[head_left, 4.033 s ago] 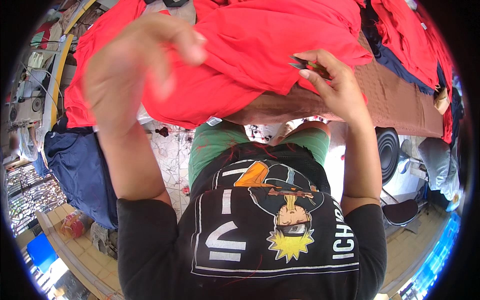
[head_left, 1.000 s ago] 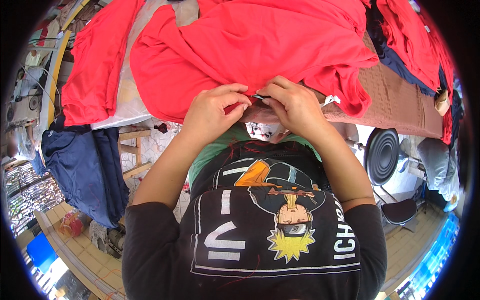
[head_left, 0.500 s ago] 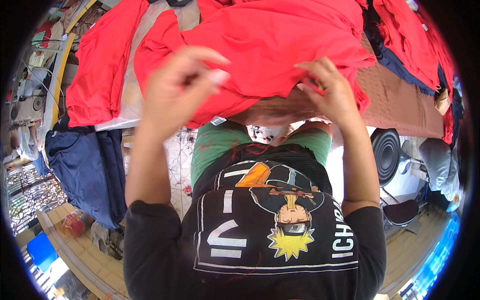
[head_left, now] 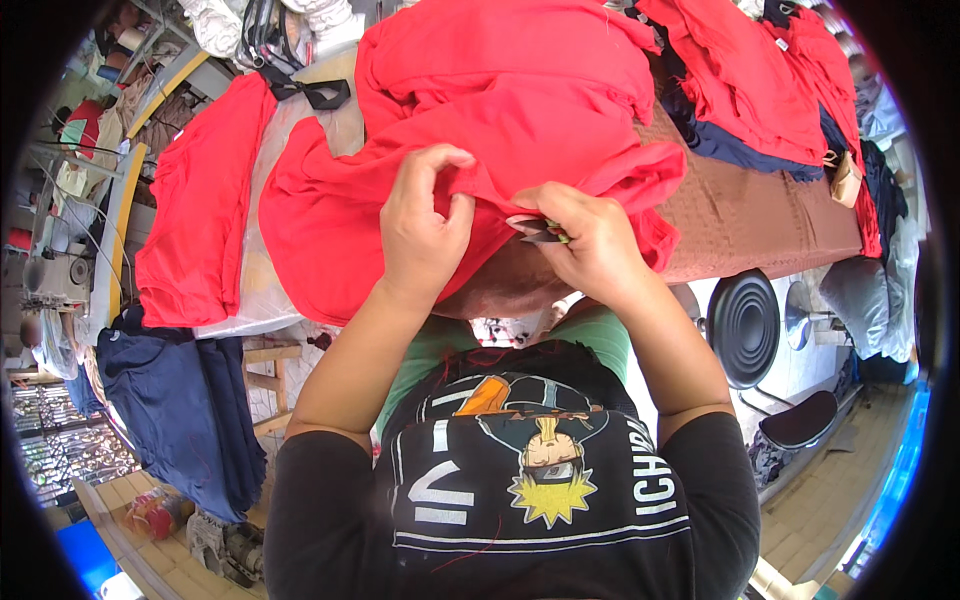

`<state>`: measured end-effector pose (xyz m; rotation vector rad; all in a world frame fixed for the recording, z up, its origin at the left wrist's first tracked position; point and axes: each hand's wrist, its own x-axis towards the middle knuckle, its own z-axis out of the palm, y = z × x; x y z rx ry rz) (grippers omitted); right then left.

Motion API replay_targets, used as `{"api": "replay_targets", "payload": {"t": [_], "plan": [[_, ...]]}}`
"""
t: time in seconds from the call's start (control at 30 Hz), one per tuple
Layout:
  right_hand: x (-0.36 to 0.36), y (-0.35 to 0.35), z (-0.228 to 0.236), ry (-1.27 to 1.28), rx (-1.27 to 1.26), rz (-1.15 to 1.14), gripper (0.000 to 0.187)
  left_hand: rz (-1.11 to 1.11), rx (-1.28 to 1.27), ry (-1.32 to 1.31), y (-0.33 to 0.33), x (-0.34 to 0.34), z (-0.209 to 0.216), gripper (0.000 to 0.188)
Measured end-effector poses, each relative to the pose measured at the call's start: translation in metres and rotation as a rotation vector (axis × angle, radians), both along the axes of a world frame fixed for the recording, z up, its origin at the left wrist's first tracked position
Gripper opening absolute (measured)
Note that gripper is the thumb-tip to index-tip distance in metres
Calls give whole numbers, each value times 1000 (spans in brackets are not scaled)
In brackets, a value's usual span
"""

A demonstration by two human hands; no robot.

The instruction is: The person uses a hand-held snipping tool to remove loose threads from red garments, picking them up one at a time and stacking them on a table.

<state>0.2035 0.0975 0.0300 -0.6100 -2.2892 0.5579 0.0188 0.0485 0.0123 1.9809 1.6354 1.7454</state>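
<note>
A red garment (head_left: 505, 95) is spread in loose folds over the table in front of me. My left hand (head_left: 425, 228) is closed, pinching a raised fold of it between thumb and fingers. Close beside it on the right, my right hand (head_left: 598, 242) is curled around small dark-bladed thread snips (head_left: 540, 231), whose blades point left toward the held cloth. The right fingertips also touch the edge of the garment. Most of the snips' handle is hidden in the palm.
Another red piece (head_left: 205, 200) lies at the table's left, with a black strap (head_left: 318, 95) nearby. More red garments (head_left: 745, 85) lie over navy cloth at the far right, on a brown table cover (head_left: 760, 220). Navy garments (head_left: 185, 410) hang left; a black round stool (head_left: 743, 328) stands right.
Both hands have come together at the cloth. The left hand, empty and blurred before, now pinches the red fold. The right hand has moved left with the snips, and the view has shifted.
</note>
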Motion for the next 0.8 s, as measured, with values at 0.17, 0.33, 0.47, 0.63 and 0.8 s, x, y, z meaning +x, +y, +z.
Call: {"api": "replay_targets", "payload": {"t": [0.17,0.33,0.47,0.63,0.8], "plan": [[5,27,8,276,-288,-167,15,-620,-537,-747,-9,3,6,40],[7,23,4,226,-284,-168,16,-675,-554,-763,-13,3,6,42],[10,20,6,198,-290,-190,17,-625,-607,-724,-19,4,13,37],[11,21,3,268,-273,-141,13,-539,-646,-752,-16,8,4,23],[-1,12,-19,385,-720,19,10,-601,-322,-781,-13,28,-10,15]]}}
